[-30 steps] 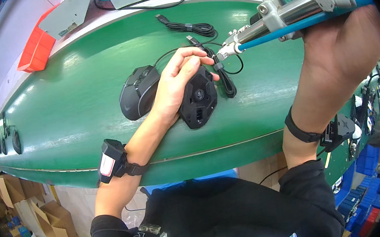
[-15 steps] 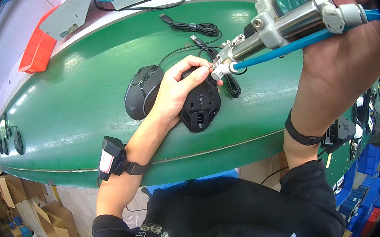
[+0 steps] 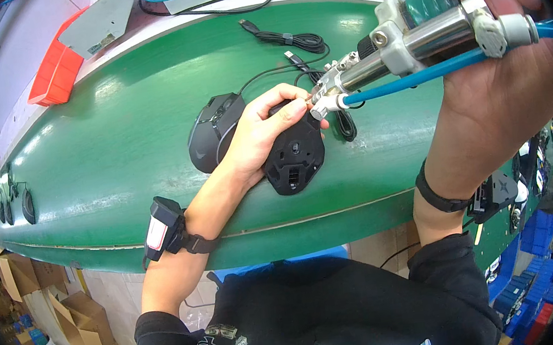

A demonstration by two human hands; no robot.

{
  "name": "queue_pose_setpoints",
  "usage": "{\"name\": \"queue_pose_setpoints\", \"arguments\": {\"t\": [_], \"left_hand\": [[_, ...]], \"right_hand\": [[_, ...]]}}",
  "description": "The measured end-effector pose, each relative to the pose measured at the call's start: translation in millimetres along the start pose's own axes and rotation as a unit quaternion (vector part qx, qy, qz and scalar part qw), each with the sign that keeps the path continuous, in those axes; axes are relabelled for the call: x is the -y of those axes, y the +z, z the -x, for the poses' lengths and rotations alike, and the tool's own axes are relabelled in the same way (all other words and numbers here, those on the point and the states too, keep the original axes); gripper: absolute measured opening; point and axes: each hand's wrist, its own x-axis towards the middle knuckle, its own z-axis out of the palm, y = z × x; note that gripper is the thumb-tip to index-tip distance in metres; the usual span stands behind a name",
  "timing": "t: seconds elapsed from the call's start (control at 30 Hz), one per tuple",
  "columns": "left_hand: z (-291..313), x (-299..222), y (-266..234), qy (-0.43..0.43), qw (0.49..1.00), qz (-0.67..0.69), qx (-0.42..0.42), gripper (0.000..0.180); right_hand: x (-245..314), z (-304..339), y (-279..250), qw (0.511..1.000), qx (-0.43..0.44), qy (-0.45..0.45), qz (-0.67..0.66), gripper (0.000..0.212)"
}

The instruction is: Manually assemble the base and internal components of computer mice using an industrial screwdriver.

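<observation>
Overturned mouse [image 3: 295, 160] on the tabletop [image 3: 119, 170], at the left hand's [image 3: 259, 132] four o'clock.
One upright mouse [image 3: 208, 139] at nine; left fingers grip the overturned one, thumb and forefinger nearly meeting; two bundled cables [image 3: 302, 41] at one and three; one metal tool [image 3: 441, 31]; right hand [image 3: 517, 70] raised between two and three, fingers curled round the tool.

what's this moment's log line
left hand: holding overturned mouse; right hand: holding metal tool, angled toward that mouse; upright mouse: on green surface
</observation>
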Motion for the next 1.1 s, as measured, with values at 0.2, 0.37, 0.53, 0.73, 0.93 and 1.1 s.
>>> {"name": "queue_pose_setpoints", "arguments": {"t": [0.2, 0.37, 0.53, 0.73, 0.93, 1.1], "left_hand": [[1.6, -1.1, 1.6, 0.011, 1.0, 0.008, -0.003, 0.019], [1.1, -2.6, -1.1, -0.002, 1.0, 0.003, 0.011, 0.023], [-4.9, 3.9, -4.1, -0.004, 1.0, 0.009, 0.015, 0.022], [-5.9, 5.1, -6.7, -0.036, 0.998, 0.031, 0.037, 0.021], [-5.4, 2.7, -4.2, -0.052, 0.998, 0.01, 0.039, 0.027], [-4.2, 1.5, 6.0, 0.0, 0.997, 0.063, -0.033, 0.052]], "right_hand": [[9.6, -5.6, -21.4, 1.0, 0.003, 0.003, -0.005, 0.018], [9.7, -5.5, -20.7, 1.0, 0.002, 0.007, -0.01, 0.019], [3.8, -3.2, -20.7, 1.0, 0.002, 0.009, -0.015, 0.019], [-2.0, -1.7, -6.6, 1.0, 0.005, 0.012, -0.023, 0.019], [9.2, -3.0, -21.0, 1.0, 0.012, 0.007, -0.026, 0.019], [39.2, 1.2, -50.6, 0.999, 0.02, 0.016, -0.025, 0.019]]}}
